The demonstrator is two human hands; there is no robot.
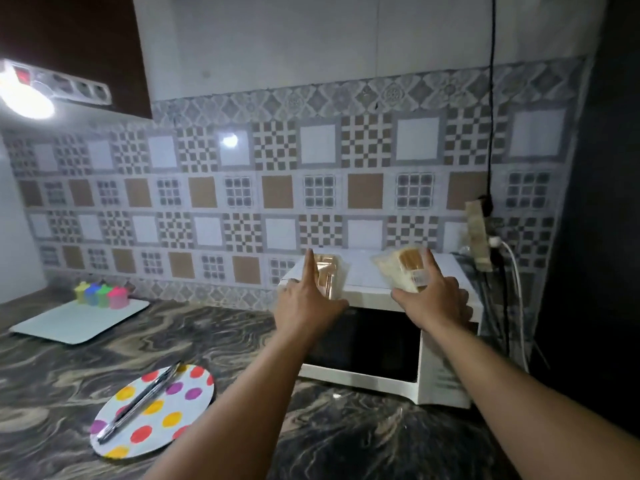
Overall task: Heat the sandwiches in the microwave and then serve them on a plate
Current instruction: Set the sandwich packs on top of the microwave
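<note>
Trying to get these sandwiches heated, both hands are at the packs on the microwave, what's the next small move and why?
Probably lift both wrapped sandwiches off the microwave top. Its door looks closed, so one hand must then come free to open it.

tongs [138,403] on plate [194,393] — microwave [446,375] right
</note>
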